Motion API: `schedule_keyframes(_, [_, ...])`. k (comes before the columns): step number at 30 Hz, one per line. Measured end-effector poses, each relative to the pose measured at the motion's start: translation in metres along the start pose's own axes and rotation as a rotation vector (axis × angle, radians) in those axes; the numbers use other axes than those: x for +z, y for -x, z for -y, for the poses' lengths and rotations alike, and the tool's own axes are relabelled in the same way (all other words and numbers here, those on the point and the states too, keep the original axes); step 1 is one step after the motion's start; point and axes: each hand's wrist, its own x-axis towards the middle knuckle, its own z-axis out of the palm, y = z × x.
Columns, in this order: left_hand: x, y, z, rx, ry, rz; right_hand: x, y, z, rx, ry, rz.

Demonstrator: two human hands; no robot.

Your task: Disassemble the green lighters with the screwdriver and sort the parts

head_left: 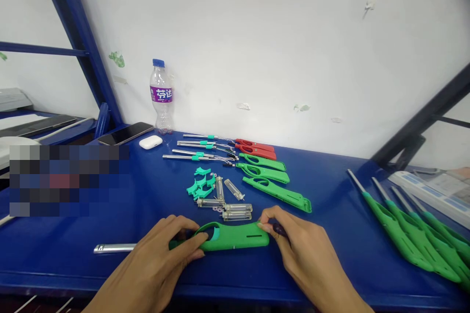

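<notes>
A green long-nosed gas lighter (238, 237) lies across the front of the table, its metal tube (113, 248) pointing left. My left hand (157, 254) is closed around its front part near the turquoise trigger, hiding where the tube joins the body. My right hand (301, 244) pinches the lighter's right end between thumb and fingers. Something small and dark (279, 229) shows between those fingers; its kind is unclear. Just behind the lighter lie several clear fuel tanks (237, 208) and a heap of turquoise triggers (201, 185).
Farther back are open green lighter shells (277, 194), red shells (255, 149) and metal tubes with wires (191, 156). Several assembled green lighters (400, 234) lie at right beside a white power strip (433, 195). A bottle (161, 102), phone (127, 133) and white case (150, 142) stand back left.
</notes>
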Motion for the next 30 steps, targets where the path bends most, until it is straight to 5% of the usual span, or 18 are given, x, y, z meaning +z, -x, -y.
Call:
schedule_keyframes(6, [-0.001, -0.006, -0.004, 0.024, -0.026, -0.089, 0.008, 0.0, 0.002, 0.001, 0.07, -0.092])
schedule_keyframes(15, [0.0, -0.007, -0.003, 0.009, -0.032, -0.073, 0.014, 0.0, 0.003, 0.02, 0.074, -0.138])
schedule_keyframes(25, [0.002, -0.002, 0.0, 0.003, -0.013, -0.079, -0.004, 0.0, 0.008, 0.088, -0.062, 0.101])
schedule_keyframes(30, [0.005, 0.003, 0.003, -0.016, -0.003, -0.026, -0.011, -0.002, 0.01, 0.098, -0.106, 0.056])
